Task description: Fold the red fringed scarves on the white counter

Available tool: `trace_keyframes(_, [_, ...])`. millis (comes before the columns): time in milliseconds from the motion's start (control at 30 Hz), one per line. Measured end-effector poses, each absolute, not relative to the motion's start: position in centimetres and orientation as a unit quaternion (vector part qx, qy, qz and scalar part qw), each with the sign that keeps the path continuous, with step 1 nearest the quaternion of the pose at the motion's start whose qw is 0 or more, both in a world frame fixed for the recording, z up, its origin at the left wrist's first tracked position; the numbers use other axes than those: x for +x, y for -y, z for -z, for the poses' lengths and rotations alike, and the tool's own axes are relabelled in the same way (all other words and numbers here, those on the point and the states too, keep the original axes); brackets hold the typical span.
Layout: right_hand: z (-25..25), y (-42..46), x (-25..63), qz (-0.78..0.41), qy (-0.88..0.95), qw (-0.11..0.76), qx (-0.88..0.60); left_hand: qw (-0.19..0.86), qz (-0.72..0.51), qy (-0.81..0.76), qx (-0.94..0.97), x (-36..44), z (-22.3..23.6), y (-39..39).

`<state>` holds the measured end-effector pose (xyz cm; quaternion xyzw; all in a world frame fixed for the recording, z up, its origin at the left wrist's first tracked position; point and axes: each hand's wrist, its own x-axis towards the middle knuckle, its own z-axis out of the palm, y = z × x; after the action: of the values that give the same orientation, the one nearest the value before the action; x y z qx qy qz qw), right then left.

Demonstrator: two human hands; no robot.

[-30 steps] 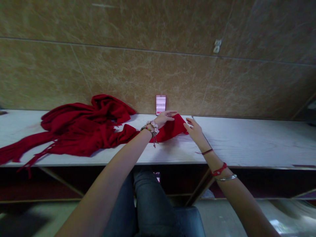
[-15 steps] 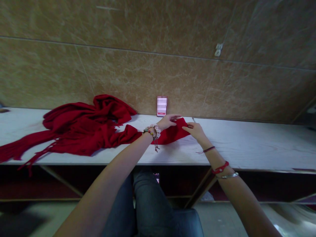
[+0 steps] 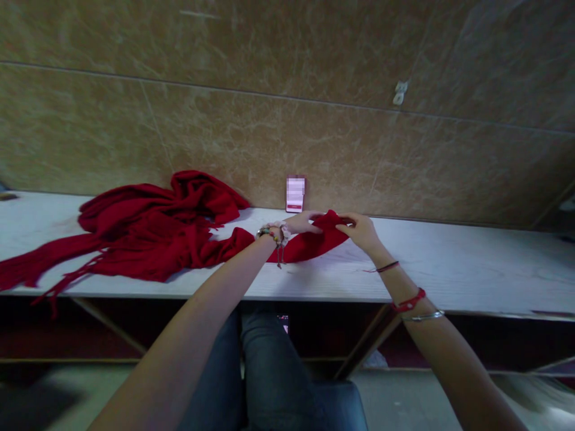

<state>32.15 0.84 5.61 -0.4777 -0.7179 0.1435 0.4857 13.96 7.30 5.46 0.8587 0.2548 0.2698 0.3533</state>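
A red fringed scarf (image 3: 153,239) lies bunched on the white tabletop (image 3: 449,257), and one narrow length of it stretches right to my hands. My left hand (image 3: 305,222) grips the cloth near its right end, the thumb on the near face and the fingers behind. At the right edge of the same end, my right hand (image 3: 362,232) pinches the cloth between thumb and fingers. Between both hands the end of the scarf is raised off the table and a little crumpled at its top edge. Beaded bracelets circle my left wrist.
Leaning upright against the tiled wall (image 3: 251,137) behind the table is a phone (image 3: 295,194) with a lit screen. A wall socket (image 3: 399,93) sits higher up at the right. Below the tabletop are dark open shelves (image 3: 179,329), in front of my legs.
The flat, squared end of the scarf has become crumpled and folded at the top. My right hand has shifted slightly right and up, its fingers now over the top edge.
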Motion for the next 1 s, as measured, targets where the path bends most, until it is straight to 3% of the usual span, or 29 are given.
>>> trace_keyframes(233, [-8.4,0.9,31.7,-0.066,0.774,0.435,-0.455,0.309,-0.278,-0.287,0.863,11.2,-6.4,-7.0])
trace_keyframes(400, [-8.8,0.8,32.1,-0.04,0.764,0.441,-0.469,0.375,-0.266,-0.337,0.821,8.0,-4.9,-5.8])
trace_keyframes(667, [-7.5,-1.4,33.5,-0.057,0.719,0.476,-0.503,0.43,-0.236,-0.271,0.828,13.9,-5.1,-5.4])
trace_keyframes(1000, [-5.6,-3.3,35.7,-0.126,0.659,0.476,-0.569,0.538,-0.26,-0.303,0.742,14.1,-3.5,-5.1])
